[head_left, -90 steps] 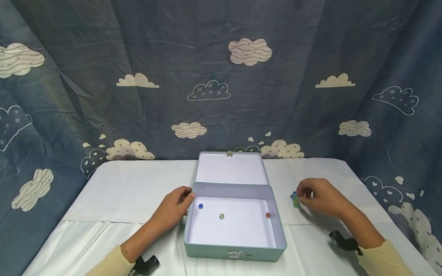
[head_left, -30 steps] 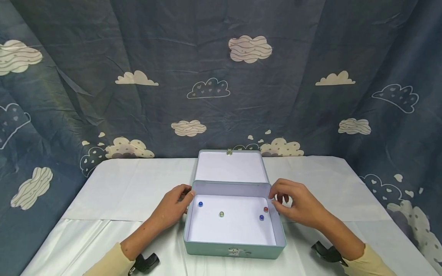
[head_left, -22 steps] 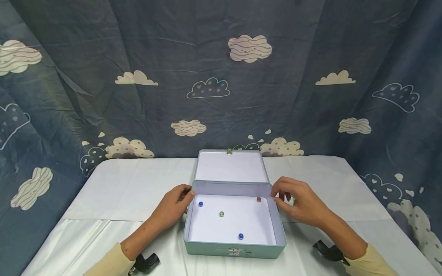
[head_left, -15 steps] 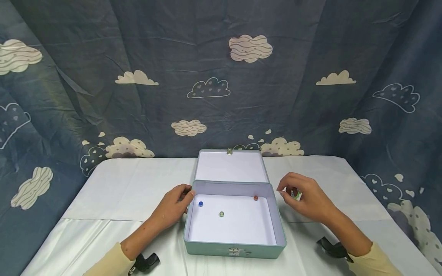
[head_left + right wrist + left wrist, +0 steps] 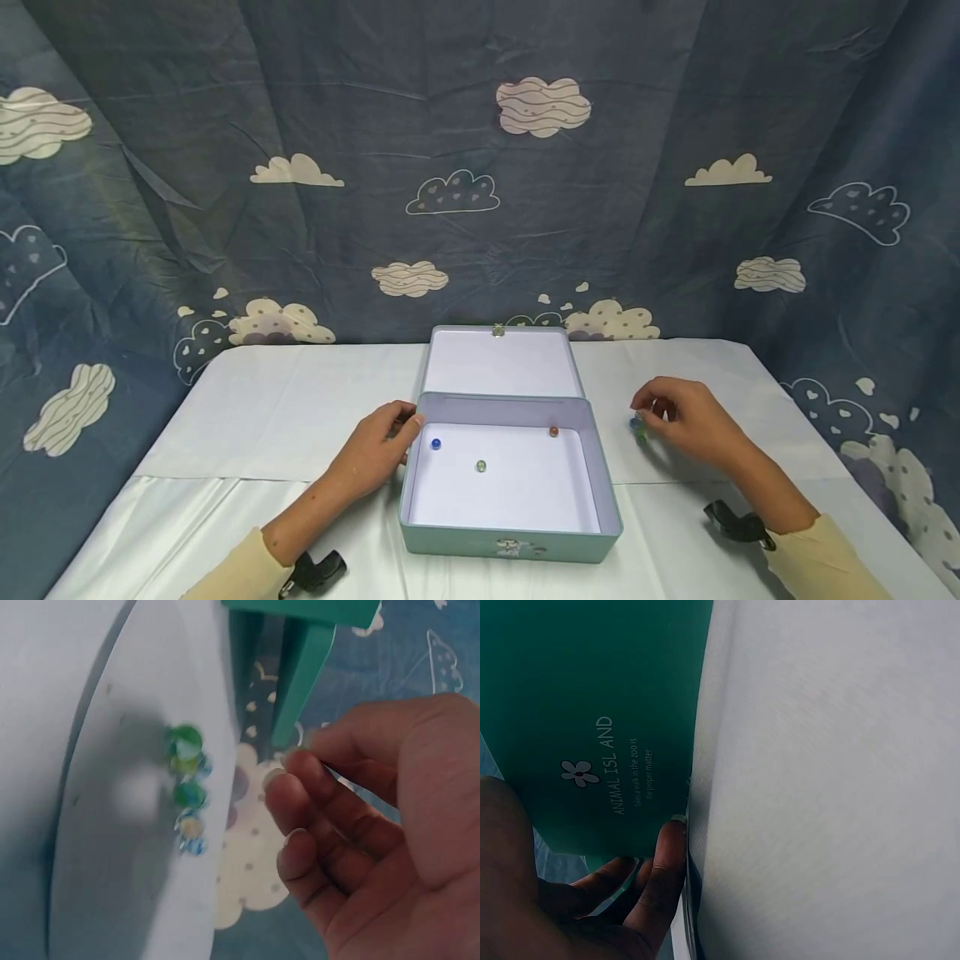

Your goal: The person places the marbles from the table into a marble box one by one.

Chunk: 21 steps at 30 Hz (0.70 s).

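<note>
A dark blue curtain (image 5: pixel 600 192) printed with pale clouds fills the background. In front of it, a white cloth (image 5: pixel 285 400) covers a table. On the cloth, at the centre, sits a rectangular green tin box (image 5: pixel 502 545) with a pale interior; its hinged lid (image 5: pixel 501 367) is laid back on the far side. A person's two hands come in from the near edge, in tan sleeves (image 5: pixel 240 575). The left hand (image 5: pixel 375 446) holds the tin box near its far left corner — thumb over the rim, the other fingers bent down along the outer wall, which bears the words "Animal Island" in the left wrist view. The right hand (image 5: pixel 690 421) hangs well to the right of the box, its fingers loosely bent, thumb and index tips close together, with nothing in its grasp. A black device (image 5: pixel 738 523) is worn at the right wrist, and another black device (image 5: pixel 313 575) at the left. Below the right fingertips, near but not touching them, a short row of glass marbles (image 5: pixel 190 794) lies bunched on the cloth — green and light blue. Inside the box are three single marbles, well apart: a blue marble (image 5: pixel 436 444) by the left wall, a pale green marble (image 5: pixel 481 466) around the middle, and a reddish-brown marble (image 5: pixel 553 432) toward the far right corner.
</note>
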Each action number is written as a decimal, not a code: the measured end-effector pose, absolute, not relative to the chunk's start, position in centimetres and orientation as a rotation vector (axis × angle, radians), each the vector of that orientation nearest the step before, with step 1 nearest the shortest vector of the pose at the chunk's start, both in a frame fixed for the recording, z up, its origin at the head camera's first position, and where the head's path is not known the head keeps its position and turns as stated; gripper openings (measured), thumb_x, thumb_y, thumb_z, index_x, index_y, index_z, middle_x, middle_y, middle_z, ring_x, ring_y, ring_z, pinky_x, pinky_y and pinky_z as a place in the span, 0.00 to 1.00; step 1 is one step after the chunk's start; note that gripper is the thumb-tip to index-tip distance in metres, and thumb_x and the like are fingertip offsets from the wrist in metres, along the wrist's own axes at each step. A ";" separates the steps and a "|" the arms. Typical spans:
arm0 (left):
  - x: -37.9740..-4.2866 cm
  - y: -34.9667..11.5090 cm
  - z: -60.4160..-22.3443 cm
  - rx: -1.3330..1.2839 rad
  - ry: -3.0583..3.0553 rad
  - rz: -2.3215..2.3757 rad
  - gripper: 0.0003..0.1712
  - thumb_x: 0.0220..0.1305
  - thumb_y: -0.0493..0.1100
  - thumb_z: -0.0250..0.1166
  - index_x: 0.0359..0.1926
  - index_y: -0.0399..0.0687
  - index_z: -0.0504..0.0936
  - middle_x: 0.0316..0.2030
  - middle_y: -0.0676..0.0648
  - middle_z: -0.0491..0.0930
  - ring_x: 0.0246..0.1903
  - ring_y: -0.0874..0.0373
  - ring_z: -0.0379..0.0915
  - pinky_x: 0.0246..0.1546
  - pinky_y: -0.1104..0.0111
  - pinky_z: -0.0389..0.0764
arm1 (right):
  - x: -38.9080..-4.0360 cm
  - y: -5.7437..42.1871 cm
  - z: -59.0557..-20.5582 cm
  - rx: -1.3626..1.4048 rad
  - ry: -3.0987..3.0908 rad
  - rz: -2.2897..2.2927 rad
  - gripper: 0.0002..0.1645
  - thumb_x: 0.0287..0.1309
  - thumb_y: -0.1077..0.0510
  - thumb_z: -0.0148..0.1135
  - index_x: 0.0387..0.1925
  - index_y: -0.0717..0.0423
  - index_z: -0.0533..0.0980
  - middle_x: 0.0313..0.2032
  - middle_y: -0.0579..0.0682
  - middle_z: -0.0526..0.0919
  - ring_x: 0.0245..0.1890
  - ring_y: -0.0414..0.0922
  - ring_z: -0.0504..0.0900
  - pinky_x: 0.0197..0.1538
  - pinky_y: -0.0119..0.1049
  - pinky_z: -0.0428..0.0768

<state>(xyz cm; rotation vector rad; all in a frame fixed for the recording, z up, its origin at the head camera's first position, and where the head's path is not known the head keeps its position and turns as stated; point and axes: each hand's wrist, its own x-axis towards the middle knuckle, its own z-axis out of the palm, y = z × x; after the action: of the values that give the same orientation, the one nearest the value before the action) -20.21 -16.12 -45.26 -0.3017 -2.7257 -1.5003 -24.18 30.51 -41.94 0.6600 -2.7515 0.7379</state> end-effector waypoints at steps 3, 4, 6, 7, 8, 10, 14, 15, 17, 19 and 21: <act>-20.2 -16.1 -45.3 -0.303 -2.727 -1.494 0.29 0.81 0.57 0.59 0.65 0.38 0.79 0.53 0.43 0.83 0.46 0.59 0.83 0.35 0.70 0.85 | -24.6 31.2 -42.4 0.633 -2.829 0.725 0.10 0.58 0.69 0.72 0.37 0.52 0.86 0.31 0.39 0.82 0.30 0.38 0.75 0.32 0.33 0.76; -20.1 -16.1 -45.3 -0.304 -2.728 -1.493 0.29 0.81 0.57 0.59 0.65 0.38 0.79 0.53 0.43 0.83 0.46 0.58 0.83 0.35 0.70 0.85 | -24.7 31.4 -42.6 0.626 -2.849 0.725 0.09 0.59 0.69 0.72 0.37 0.52 0.86 0.31 0.39 0.82 0.30 0.38 0.75 0.32 0.33 0.76; -20.1 -16.1 -45.3 -0.305 -2.727 -1.494 0.29 0.81 0.57 0.59 0.65 0.38 0.79 0.53 0.43 0.83 0.46 0.58 0.83 0.35 0.70 0.85 | -24.9 31.7 -42.8 0.621 -2.904 0.748 0.09 0.59 0.68 0.72 0.38 0.52 0.86 0.30 0.39 0.82 0.30 0.38 0.75 0.33 0.33 0.76; -20.1 -16.1 -45.2 -0.305 -2.726 -1.495 0.29 0.81 0.57 0.59 0.65 0.38 0.79 0.53 0.43 0.83 0.46 0.58 0.83 0.35 0.70 0.85 | -24.9 31.9 -42.9 0.628 -2.924 0.772 0.09 0.60 0.68 0.73 0.38 0.51 0.86 0.30 0.40 0.82 0.30 0.38 0.75 0.32 0.33 0.76; -20.1 -16.1 -45.2 -0.305 -2.726 -1.499 0.29 0.81 0.57 0.59 0.65 0.38 0.79 0.53 0.43 0.83 0.46 0.58 0.83 0.34 0.70 0.85 | -24.9 32.0 -42.9 0.641 -2.942 0.797 0.09 0.60 0.68 0.72 0.38 0.52 0.86 0.30 0.40 0.82 0.30 0.38 0.75 0.32 0.32 0.76; -20.0 -16.2 -45.2 -0.304 -2.725 -1.505 0.29 0.81 0.57 0.59 0.65 0.38 0.79 0.53 0.44 0.83 0.45 0.59 0.83 0.34 0.69 0.85 | -24.9 32.1 -43.0 0.670 -2.973 0.847 0.09 0.60 0.68 0.72 0.38 0.52 0.86 0.30 0.40 0.82 0.29 0.38 0.75 0.31 0.32 0.76; -20.0 -16.2 -45.2 -0.305 -2.725 -1.518 0.28 0.81 0.57 0.59 0.65 0.39 0.79 0.51 0.45 0.83 0.42 0.60 0.83 0.34 0.68 0.85 | -24.7 32.0 -43.0 0.727 -3.007 0.899 0.10 0.58 0.68 0.73 0.39 0.51 0.86 0.30 0.41 0.81 0.30 0.38 0.75 0.31 0.31 0.76; -20.0 -16.2 -45.2 -0.307 -2.725 -1.520 0.28 0.81 0.57 0.59 0.65 0.40 0.79 0.51 0.45 0.83 0.41 0.60 0.83 0.34 0.68 0.85 | -24.7 31.9 -43.0 0.733 -3.020 0.900 0.10 0.58 0.68 0.74 0.39 0.51 0.87 0.30 0.41 0.81 0.30 0.38 0.75 0.32 0.31 0.76; -20.1 -16.2 -45.2 -0.310 -2.723 -1.525 0.27 0.81 0.57 0.59 0.65 0.40 0.80 0.51 0.45 0.83 0.41 0.60 0.83 0.34 0.68 0.85 | -24.7 31.9 -43.0 0.751 -3.039 0.896 0.11 0.57 0.67 0.75 0.40 0.51 0.87 0.30 0.41 0.81 0.31 0.38 0.75 0.32 0.31 0.76; -20.1 -16.2 -45.1 -0.311 -2.723 -1.528 0.27 0.81 0.57 0.59 0.65 0.40 0.79 0.51 0.45 0.83 0.41 0.60 0.83 0.34 0.68 0.85 | -24.7 31.8 -43.0 0.762 -3.056 0.881 0.11 0.57 0.66 0.76 0.40 0.52 0.87 0.31 0.41 0.81 0.31 0.37 0.75 0.33 0.31 0.77; -20.2 -16.2 -45.1 -0.312 -2.724 -1.526 0.27 0.81 0.57 0.59 0.65 0.40 0.79 0.51 0.45 0.83 0.41 0.60 0.83 0.34 0.68 0.85 | -24.7 31.8 -42.9 0.773 -3.061 0.859 0.10 0.57 0.66 0.77 0.40 0.52 0.87 0.31 0.40 0.81 0.31 0.37 0.75 0.33 0.31 0.77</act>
<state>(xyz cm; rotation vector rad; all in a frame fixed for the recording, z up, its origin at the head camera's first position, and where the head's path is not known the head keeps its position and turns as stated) -20.19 -16.22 -45.13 -0.3122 -2.7236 -1.5257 -24.69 31.78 -42.92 0.7725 -3.0613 0.8592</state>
